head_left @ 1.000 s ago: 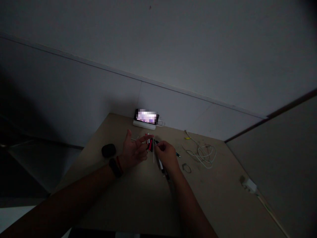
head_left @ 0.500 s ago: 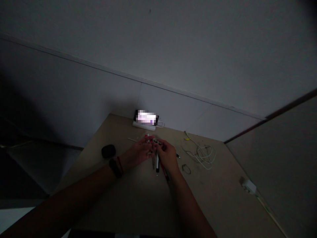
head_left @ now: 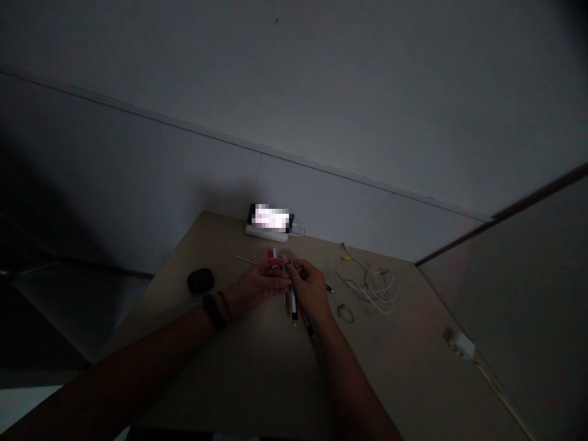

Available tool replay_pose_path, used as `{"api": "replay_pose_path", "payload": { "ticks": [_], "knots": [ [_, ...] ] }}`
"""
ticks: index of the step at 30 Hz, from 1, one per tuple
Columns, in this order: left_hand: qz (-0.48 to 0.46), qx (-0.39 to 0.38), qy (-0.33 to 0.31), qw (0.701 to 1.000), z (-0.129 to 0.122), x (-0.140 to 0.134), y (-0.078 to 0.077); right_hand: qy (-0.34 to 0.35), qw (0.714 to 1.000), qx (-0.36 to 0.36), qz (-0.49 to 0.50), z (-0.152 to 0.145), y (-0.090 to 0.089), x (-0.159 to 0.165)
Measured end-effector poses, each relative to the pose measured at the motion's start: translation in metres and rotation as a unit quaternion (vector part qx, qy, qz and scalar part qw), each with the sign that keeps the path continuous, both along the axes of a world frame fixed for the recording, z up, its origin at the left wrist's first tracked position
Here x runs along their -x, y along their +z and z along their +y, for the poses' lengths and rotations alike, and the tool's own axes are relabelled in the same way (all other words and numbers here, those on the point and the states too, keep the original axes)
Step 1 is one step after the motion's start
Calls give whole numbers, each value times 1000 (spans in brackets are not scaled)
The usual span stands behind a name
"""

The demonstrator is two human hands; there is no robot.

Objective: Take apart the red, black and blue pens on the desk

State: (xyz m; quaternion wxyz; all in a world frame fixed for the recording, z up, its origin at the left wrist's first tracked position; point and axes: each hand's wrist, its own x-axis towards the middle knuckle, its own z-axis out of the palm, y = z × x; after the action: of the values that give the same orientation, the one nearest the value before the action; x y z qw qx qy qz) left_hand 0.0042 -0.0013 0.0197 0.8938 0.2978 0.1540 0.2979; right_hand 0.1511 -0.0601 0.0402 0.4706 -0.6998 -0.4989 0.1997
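Over the middle of the table my two hands meet around a small cluster of pens. My right hand (head_left: 309, 285) is closed, its thumb and fingers pinching a white pen (head_left: 294, 304) with a black end that points toward me. My left hand (head_left: 266, 278) has its fingers closed at the same cluster, touching the right fingertips. Beyond the left fingers stick out a red end (head_left: 271, 253) and a white end. Under my right hand a red pen-like stick (head_left: 306, 320) with a dark end slants down. My fingers hide the middle of the cluster, and the light is dim.
A lit phone (head_left: 271, 218) leans on a white stand (head_left: 266, 233) by the wall. To the left lies a black case (head_left: 201, 280); to the right, a coiled white cable (head_left: 379, 288), a small loop (head_left: 345, 313) and a dark pen tip (head_left: 329, 288). A white plug (head_left: 462, 345) is at the right edge.
My left fingers, spread a moment ago, have come together around the pens. The white pen has shifted slightly to the right. My right hand has hardly moved.
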Motion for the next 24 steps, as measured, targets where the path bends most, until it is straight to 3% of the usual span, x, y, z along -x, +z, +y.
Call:
{"api": "replay_pose_path", "payload": {
  "ticks": [14,24],
  "knots": [
    [39,-16,-15,999,0,-4,-6,13,1000,-4,16,1,-5,0],
    [47,-48,-46,997,-2,-1,-2,22,1000,-1,9,0,-5,0]
  ]
}}
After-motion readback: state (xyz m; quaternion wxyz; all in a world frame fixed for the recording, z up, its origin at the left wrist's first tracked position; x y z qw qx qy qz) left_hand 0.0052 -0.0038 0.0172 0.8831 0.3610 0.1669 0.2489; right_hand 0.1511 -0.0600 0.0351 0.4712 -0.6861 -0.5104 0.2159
